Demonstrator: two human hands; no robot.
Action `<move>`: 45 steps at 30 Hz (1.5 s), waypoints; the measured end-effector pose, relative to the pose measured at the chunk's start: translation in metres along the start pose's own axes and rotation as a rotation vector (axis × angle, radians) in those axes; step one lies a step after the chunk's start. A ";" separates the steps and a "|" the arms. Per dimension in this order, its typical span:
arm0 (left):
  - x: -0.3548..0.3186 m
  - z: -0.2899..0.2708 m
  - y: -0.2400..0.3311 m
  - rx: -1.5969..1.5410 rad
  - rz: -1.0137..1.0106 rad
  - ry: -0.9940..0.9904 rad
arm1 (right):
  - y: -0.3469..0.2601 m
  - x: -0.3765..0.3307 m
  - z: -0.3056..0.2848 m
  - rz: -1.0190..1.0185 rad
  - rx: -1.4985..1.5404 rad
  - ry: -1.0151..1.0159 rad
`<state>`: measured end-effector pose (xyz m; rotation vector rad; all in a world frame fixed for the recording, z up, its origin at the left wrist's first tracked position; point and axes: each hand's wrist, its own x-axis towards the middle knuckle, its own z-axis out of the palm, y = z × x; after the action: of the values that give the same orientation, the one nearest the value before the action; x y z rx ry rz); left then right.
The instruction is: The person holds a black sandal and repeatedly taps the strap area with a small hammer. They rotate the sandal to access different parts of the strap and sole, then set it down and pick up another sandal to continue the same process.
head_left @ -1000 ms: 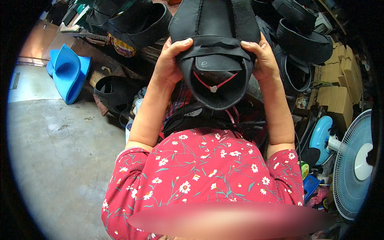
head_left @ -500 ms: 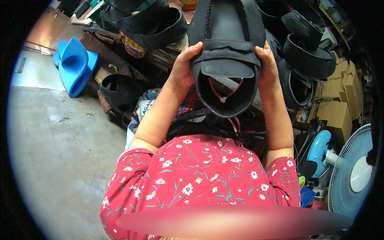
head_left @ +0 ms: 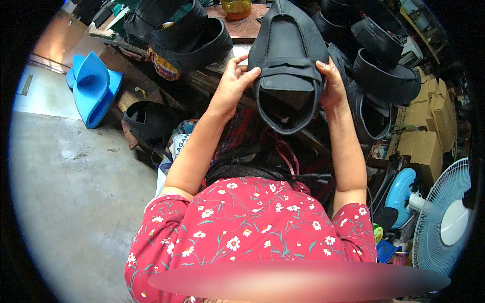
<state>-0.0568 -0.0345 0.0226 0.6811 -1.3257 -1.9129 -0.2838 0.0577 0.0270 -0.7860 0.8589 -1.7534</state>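
currently both hands clamp one black shoe upper point(head_left: 287, 55) above the counter point(head_left: 237, 28). left hand point(head_left: 233, 81) grips its left edge, right hand point(head_left: 331, 83) its right edge. long axis runs near to far; open collar faces the person, toe points away.

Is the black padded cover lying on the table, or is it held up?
Held up. The left hand and right hand grip the sides of the black cover, with its open end hanging downward.
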 end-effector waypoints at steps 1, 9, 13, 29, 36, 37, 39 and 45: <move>-0.003 -0.001 -0.001 0.034 0.016 0.008 | 0.002 -0.001 -0.002 0.012 0.018 -0.002; -0.006 0.001 -0.001 -0.066 0.071 -0.004 | 0.012 -0.002 -0.007 0.042 0.078 0.056; -0.012 0.002 0.004 -0.083 0.158 -0.020 | 0.014 -0.004 -0.009 0.051 0.118 0.072; -0.007 -0.002 0.024 -0.329 0.136 -0.181 | 0.016 -0.003 -0.018 0.060 0.146 -0.012; -0.005 0.003 0.024 -0.300 0.088 -0.174 | 0.016 -0.002 -0.014 0.107 0.133 0.078; -0.005 0.005 0.022 -0.245 0.081 -0.135 | 0.015 -0.003 -0.012 0.101 0.132 0.037; -0.003 0.009 0.018 -0.211 0.043 -0.095 | 0.014 -0.006 -0.009 0.106 0.108 0.046; 0.009 -0.001 -0.001 -0.453 -0.234 -0.021 | 0.014 -0.004 -0.007 0.092 0.111 -0.033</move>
<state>-0.0617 -0.0420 0.0206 0.6021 -0.8016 -2.3084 -0.2815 0.0593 0.0111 -0.6901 0.7572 -1.6872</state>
